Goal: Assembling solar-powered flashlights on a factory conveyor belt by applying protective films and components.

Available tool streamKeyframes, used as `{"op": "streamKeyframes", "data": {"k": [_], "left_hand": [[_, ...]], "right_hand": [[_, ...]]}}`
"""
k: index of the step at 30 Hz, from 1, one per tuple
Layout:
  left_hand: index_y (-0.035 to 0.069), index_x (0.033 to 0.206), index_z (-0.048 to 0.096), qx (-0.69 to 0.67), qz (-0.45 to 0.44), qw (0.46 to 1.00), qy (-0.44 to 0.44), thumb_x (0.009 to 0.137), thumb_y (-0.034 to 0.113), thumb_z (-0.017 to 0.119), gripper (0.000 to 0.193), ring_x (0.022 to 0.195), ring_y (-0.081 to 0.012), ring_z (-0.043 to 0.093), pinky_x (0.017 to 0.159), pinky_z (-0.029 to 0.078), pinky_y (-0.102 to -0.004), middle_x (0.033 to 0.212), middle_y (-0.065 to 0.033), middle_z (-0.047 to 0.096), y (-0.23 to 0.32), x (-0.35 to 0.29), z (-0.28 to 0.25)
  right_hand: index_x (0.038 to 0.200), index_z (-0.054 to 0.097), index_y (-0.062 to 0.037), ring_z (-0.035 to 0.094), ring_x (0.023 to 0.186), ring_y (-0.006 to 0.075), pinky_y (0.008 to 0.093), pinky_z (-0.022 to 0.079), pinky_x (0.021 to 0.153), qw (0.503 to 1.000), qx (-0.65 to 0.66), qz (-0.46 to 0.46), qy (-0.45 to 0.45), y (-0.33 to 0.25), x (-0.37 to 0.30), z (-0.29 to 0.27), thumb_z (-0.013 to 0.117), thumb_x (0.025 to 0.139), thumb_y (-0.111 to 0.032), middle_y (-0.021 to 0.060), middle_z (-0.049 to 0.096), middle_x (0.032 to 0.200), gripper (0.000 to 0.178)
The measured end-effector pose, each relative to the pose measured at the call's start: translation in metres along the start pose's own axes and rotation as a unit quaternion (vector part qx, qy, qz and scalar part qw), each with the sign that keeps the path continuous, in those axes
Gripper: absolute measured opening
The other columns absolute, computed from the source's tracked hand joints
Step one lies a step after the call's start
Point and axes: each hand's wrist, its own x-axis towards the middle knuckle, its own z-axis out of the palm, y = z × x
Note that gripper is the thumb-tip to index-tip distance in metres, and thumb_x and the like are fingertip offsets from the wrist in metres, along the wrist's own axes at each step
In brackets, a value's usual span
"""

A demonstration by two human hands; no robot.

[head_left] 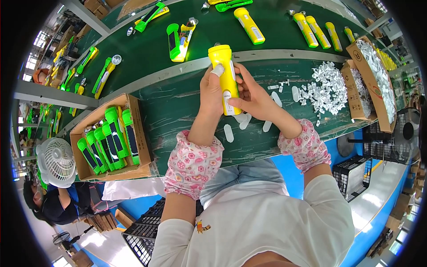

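While left grip (pixel 211 90) and right grip (pixel 252 94) both clasp one yellow flashlight (pixel 228 81), along the surface (pixel 171 109) stand one casing carton (pixel 141 138) at left, two parts cartons (pixel 354 98) at right.

You are wearing pink-and-white floral-print sleeve covers (pixel 194 163) and a white top (pixel 267 218); your flashlight (pixel 228 82) is showing bright yellow, green-and-black casings (pixel 114 133) are contrasting with a brown carton (pixel 143 142), and white pieces (pixel 329 84) are brightening a dark green tabletop (pixel 171 107).
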Motion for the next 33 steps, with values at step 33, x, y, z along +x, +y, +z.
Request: {"op": "streamKeyframes", "data": {"k": [33], "left_hand": [[-0.002, 0.098, 0.054, 0.672, 0.154, 0.69, 0.218, 0.079, 0.043, 0.071, 0.052, 0.101, -0.0349, 0.061, 0.074, 0.052, -0.0439, 0.104, -0.0237, 0.061, 0.082, 0.105, -0.051]], "right_hand": [[0.143, 0.035, -0.003, 0.063, 0.066, 0.0152, 0.0284, 0.053, 0.051, 0.986, -0.077, -0.003, 0.146, 0.003, 0.068, -0.127, 0.068, 0.088, -0.023, 0.0116, 0.064, 0.083, 0.067]]}}
